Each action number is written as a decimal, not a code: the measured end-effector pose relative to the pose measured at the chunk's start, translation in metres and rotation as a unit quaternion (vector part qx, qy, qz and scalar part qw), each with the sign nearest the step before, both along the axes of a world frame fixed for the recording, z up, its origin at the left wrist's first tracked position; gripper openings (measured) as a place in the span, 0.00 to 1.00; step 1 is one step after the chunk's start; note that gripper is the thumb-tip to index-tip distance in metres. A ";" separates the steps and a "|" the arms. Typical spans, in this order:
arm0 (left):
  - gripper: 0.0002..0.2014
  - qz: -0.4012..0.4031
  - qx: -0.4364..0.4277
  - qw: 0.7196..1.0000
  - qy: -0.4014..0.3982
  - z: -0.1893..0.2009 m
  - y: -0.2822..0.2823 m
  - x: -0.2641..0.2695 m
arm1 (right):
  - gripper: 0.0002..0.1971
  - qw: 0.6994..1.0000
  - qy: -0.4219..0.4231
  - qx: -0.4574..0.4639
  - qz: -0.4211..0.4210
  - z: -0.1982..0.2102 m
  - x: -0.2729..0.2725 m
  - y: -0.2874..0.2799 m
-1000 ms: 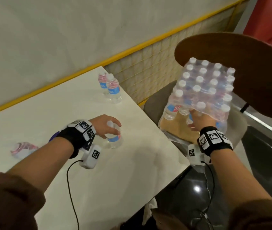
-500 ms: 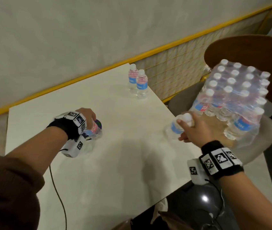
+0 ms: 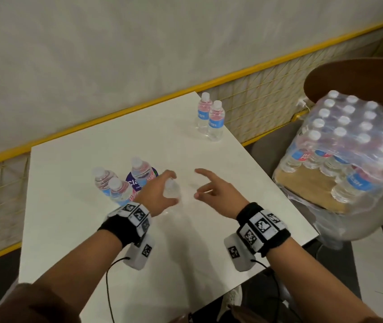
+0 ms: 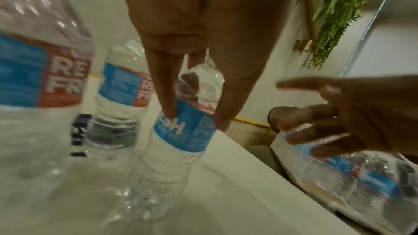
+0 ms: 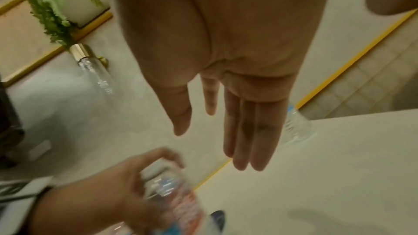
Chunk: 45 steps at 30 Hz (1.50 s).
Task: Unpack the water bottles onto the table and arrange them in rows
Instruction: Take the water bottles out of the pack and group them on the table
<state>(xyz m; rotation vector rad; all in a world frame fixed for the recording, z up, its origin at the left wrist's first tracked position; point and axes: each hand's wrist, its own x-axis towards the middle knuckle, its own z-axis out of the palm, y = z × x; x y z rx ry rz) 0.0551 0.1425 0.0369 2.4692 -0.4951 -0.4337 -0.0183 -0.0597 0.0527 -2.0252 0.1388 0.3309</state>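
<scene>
- Held bottle (image 3: pixel 172 191): left hand (image 3: pixel 156 197) has it by the label, fingers (image 4: pixel 166 96) and thumb curled round the blue band. It sits at about table centre, at roughly 3 o'clock of the small cluster.
- Change: half a second ago the right hand was bringing this bottle in from the pack while the left was down at the cluster; now the left has taken it over. Handover looks done.
- Right hand (image 3: pixel 214 191): empty, fingers spread and relaxed, just beside the held bottle at its 3 o'clock, not touching it.
- Meaning, my read: right hand is free to go back for the next bottle while the left places this one. Still early; most of the pack is unopened.
- Axis: long axis near vertical, cap up, base down. Left wrist view shows the base leaning slightly; frame is blurred, so I can't tell if the base is on the table (image 3: pixel 92 241) yet.
- Cluster (image 3: pixel 120 183): three bottles upright, close together, one standing on a purple round sticker (image 3: pixel 130 181). Loose group, not yet a clean row.
- Far pair (image 3: pixel 210 120): two bottles upright, touching or nearly so, at 1 o'clock near the table's far corner, well apart from the cluster.
- Pack (image 3: pixel 346 145): shrink-wrapped, on a chair (image 3: pixel 358 75) at 3 o'clock, off the table.
</scene>
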 end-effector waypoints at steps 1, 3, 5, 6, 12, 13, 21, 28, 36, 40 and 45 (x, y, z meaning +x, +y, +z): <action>0.26 0.017 0.017 1.000 -0.016 0.001 0.008 0.003 | 0.24 1.000 0.006 -0.003 -0.025 0.000 -0.002 -0.014; 0.22 0.033 0.078 0.996 -0.033 0.002 0.022 0.011 | 0.18 0.995 0.032 -0.030 -0.092 -0.008 -0.007 -0.050; 0.22 0.038 0.139 0.989 -0.035 0.005 0.031 0.020 | 0.15 0.980 0.059 -0.072 -0.178 -0.018 -0.009 -0.091; 0.23 0.039 0.167 0.984 -0.043 0.008 0.033 0.024 | 0.16 0.968 0.067 -0.083 -0.227 -0.021 -0.009 -0.113; 0.19 0.002 0.338 0.928 -0.158 0.032 0.016 0.029 | 0.26 0.885 0.068 -0.142 -0.438 -0.009 -0.010 -0.214; 0.18 -0.003 0.334 0.928 -0.162 0.035 0.009 0.028 | 0.25 0.879 0.053 -0.124 -0.458 -0.009 -0.007 -0.224; 0.23 -0.103 0.200 0.960 -0.167 0.041 -0.075 0.003 | 0.35 0.909 0.030 0.027 -0.414 -0.019 0.020 -0.245; 0.27 -0.201 0.074 0.977 -0.011 0.014 -0.185 -0.027 | 0.40 0.925 0.099 -0.033 -0.365 -0.033 0.022 -0.253; 0.30 -0.209 -0.012 0.977 0.033 0.003 -0.274 -0.028 | 0.26 0.931 0.119 -0.057 -0.339 -0.005 0.020 -0.252; 0.25 -0.210 0.038 0.977 0.000 0.000 -0.297 -0.015 | 0.31 0.932 0.079 -0.045 -0.351 -0.008 0.011 -0.254; 0.39 -0.265 0.084 0.961 -0.009 0.002 -0.327 0.000 | 0.18 0.949 0.009 -0.056 -0.311 -0.017 -0.002 -0.247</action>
